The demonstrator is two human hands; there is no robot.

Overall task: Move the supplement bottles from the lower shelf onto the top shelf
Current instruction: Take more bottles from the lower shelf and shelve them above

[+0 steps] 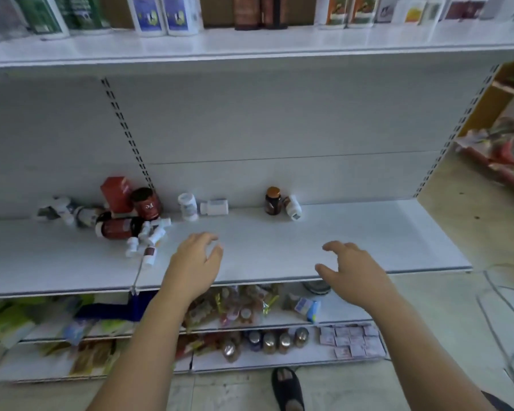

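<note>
Your L hand (196,262) & R hand (353,269) hover over lower shelf (279,238), fingers loosely spread, holding nothing. Bottles (118,228) piled at left; labels too blurred to read.

Supplement bottles (149,207) scattered along back of lower shelf (279,250), most toppled, amber bottle (272,200) upright

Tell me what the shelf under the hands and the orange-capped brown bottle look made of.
Shelf: probably painted metal, matte white; its thin flat edge and the slotted uprights behind suggest it. Brown bottle: dark amber and glossy, plastic or glass, cannot tell which; its orange cap looks like smooth plastic.
</note>
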